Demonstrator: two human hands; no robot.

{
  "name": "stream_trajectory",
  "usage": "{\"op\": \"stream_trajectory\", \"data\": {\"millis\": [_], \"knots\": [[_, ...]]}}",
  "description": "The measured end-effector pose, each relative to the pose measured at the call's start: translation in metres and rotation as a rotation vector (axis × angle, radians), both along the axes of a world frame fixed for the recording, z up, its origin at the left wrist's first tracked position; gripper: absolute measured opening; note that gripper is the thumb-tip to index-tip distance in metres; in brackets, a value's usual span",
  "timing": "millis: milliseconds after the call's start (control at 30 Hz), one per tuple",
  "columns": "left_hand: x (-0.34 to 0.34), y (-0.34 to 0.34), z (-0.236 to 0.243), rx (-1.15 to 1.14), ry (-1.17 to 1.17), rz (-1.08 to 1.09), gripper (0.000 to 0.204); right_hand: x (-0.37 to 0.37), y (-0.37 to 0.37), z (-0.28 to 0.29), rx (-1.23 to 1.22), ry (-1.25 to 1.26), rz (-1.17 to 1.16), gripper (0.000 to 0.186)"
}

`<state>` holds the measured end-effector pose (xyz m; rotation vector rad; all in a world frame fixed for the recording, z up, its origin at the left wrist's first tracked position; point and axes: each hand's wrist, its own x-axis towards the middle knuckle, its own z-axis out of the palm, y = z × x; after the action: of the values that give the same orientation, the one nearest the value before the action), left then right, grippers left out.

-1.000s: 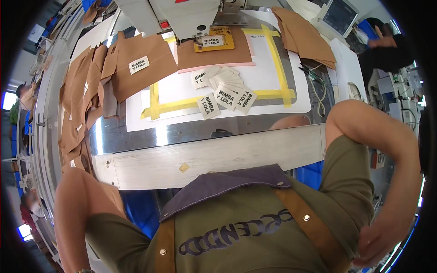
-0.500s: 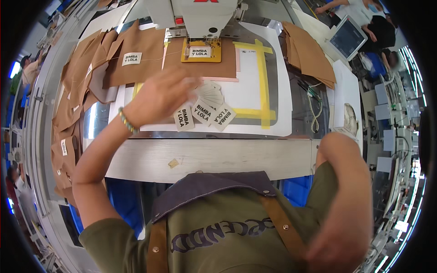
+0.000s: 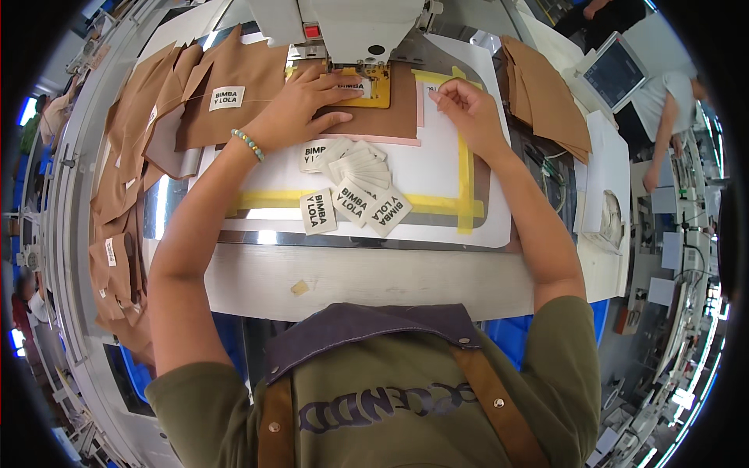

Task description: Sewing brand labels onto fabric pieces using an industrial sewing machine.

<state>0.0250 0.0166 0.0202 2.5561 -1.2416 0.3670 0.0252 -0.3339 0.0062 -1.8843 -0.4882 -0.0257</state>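
Observation:
My left hand lies spread on a brown fabric panel under the head of a sewing machine. Its fingertips reach the yellow clamp frame, which surrounds a white label with black print. Just right of the panel, my right hand has its thumb and fingers drawn together. Whatever they may hold is too small to make out. A fanned pile of white labels rests on the white sheet nearer to me, below the panel.
More brown panels, one bearing a label, heap up on the left. Another brown stack is at the right, beside a screen. Yellow tape marks the white sheet. Another person stands at the far right.
My left hand has moved up from above the label pile onto the brown panel. My right hand has come from low at my side to the panel's right edge.

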Motion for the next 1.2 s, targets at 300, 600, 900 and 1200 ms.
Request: {"op": "stream_trajectory", "data": {"millis": [300,600,900,1200], "knots": [[-0.003,0.000,0.003,-0.006,0.004,0.019,0.044,-0.008,0.010,0.012,-0.298,-0.513,-0.086,0.011],[0.001,0.002,0.000,0.007,0.013,0.023,0.045,0.001,0.003,0.008,-0.323,-0.502,-0.184,0.012],[0.018,0.004,-0.001,-0.012,0.058,0.078,0.045,0.003,0.006,0.008,-0.316,-0.522,-0.198,0.013],[0.028,0.035,-0.011,-0.370,0.170,0.192,0.050,0.003,0.002,0.010,-0.360,-0.542,-0.160,0.017]]}}
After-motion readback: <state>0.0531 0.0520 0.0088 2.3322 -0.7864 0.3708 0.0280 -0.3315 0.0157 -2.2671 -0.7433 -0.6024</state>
